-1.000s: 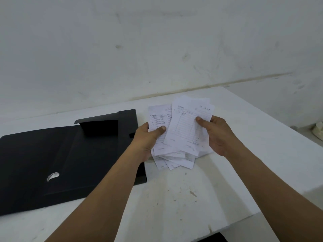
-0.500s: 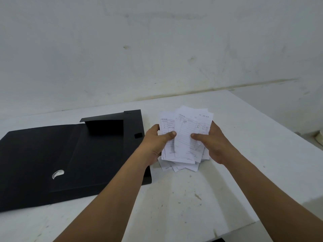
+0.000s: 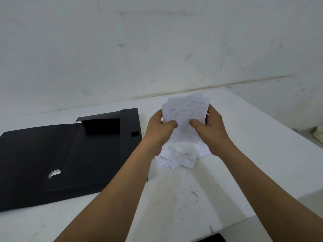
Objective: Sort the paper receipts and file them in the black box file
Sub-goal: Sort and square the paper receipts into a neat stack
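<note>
on the table [image 3: 201, 198], one open box file [image 3: 70, 154] beside two hands, left [image 3: 160, 130] and right [image 3: 209, 131], both clamped on one receipt stack [image 3: 185, 119]

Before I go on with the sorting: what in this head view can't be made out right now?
- Print on the receipts: too small and blurred to read.
- How many receipts: they overlap, and the left hand and right hand cover part.
- Black box file: left edge cut off by the frame.
- Pale thing at the right edge: cut off, unidentifiable.
</note>
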